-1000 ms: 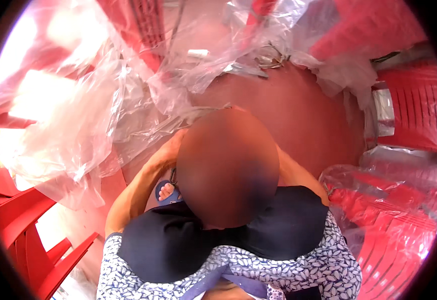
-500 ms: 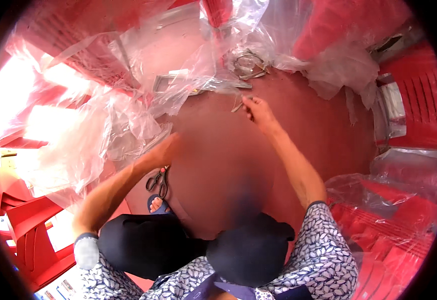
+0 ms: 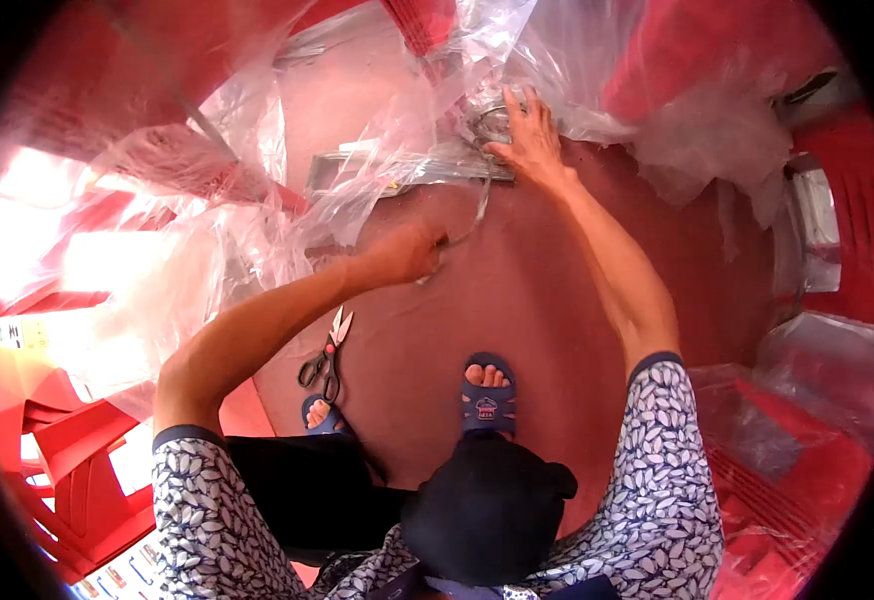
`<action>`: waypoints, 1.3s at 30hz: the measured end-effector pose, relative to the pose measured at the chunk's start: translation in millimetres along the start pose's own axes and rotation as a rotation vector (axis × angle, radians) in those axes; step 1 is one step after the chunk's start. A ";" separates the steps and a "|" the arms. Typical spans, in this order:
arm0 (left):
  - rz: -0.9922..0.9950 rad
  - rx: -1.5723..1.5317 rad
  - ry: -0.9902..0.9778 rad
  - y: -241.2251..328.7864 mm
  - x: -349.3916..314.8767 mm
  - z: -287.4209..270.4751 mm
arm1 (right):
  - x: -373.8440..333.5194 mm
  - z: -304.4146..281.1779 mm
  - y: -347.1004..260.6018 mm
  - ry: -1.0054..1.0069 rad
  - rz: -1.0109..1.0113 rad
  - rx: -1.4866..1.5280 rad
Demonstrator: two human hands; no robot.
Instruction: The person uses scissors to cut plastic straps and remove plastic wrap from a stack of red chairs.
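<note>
My left hand (image 3: pixel 409 252) is closed around one end of a thin greyish cord (image 3: pixel 483 205), which curves up from it toward a loose coil of the same look. My right hand (image 3: pixel 533 140) reaches over that coil (image 3: pixel 493 122), its fingers stretched apart and its thumb out to the left; whether it touches the coil I cannot tell. Black-handled scissors (image 3: pixel 326 360) lie on the reddish floor below my left forearm, blades partly apart and pointing away from me.
Crumpled clear plastic sheeting (image 3: pixel 187 290) hangs over red slatted chairs (image 3: pixel 837 215) around the floor. A flat grey frame-like piece (image 3: pixel 427 170) lies under the plastic ahead. My sandalled feet (image 3: pixel 488 395) stand near the scissors. More red plastic furniture (image 3: pixel 77 450) is at the left.
My right hand has moved farther away and opened over the coil. My left hand has shifted right and now shows the cord in its grip. The scissors are fully visible now.
</note>
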State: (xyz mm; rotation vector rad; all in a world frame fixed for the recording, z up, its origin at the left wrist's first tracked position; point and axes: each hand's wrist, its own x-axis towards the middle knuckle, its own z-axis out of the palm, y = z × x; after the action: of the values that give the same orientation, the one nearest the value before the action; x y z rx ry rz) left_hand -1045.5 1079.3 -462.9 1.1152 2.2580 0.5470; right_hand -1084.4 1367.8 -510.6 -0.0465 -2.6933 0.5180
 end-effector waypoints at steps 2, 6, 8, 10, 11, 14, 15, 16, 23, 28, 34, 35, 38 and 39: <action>0.041 -0.006 -0.059 11.7 -6.6 6.9 | 17.9 0.9 2.6 -0.210 0.047 -0.096; 0.178 -0.075 -0.067 23.3 -8.7 19.1 | 11.6 5.4 58.2 -0.482 0.210 -0.030; 0.040 -0.283 -0.058 18.0 -22.9 9.9 | -14.6 13.8 41.8 -0.443 0.214 0.026; -0.287 -0.599 -0.107 4.8 -31.1 -2.6 | -48.0 12.7 23.3 -0.279 0.168 0.142; -0.276 -0.612 -0.107 0.1 -26.7 -3.2 | -68.8 9.5 22.5 -0.173 0.123 0.187; -0.444 -0.674 -0.040 -15.1 -35.7 -11.1 | -107.6 -24.8 -21.4 -0.152 0.212 0.202; -0.444 -0.675 -0.044 -18.4 -31.6 -8.4 | -118.7 -30.1 -18.2 -0.163 0.266 0.169; -0.301 -0.503 -0.045 -21.8 -26.4 -4.4 | -127.1 -33.8 -16.2 -0.173 0.321 0.134; -0.124 -0.454 0.194 -3.3 0.5 17.4 | -155.0 -2.4 -54.3 -0.360 0.437 0.783; -0.374 -1.025 0.089 20.9 13.1 9.5 | -128.8 -29.2 -103.6 -0.538 0.703 1.316; -0.213 -0.857 0.173 19.1 16.7 -24.3 | -63.5 -9.6 -37.8 -0.660 0.524 1.016; -0.131 -0.646 0.251 17.3 13.5 -30.8 | -42.4 -3.3 -28.3 -0.619 0.515 0.930; -0.103 -0.584 0.164 18.2 24.6 -20.7 | 21.2 26.1 56.3 -0.548 0.609 0.524; -0.141 -0.586 0.061 14.4 17.2 -16.8 | 38.6 31.0 56.7 -0.517 0.632 0.459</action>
State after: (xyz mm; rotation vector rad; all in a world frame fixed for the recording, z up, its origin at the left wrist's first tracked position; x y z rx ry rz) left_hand -1056.4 1099.6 -447.0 0.6446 2.0006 1.1024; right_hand -1134.3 1413.7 -543.2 -0.7404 -2.9284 1.5027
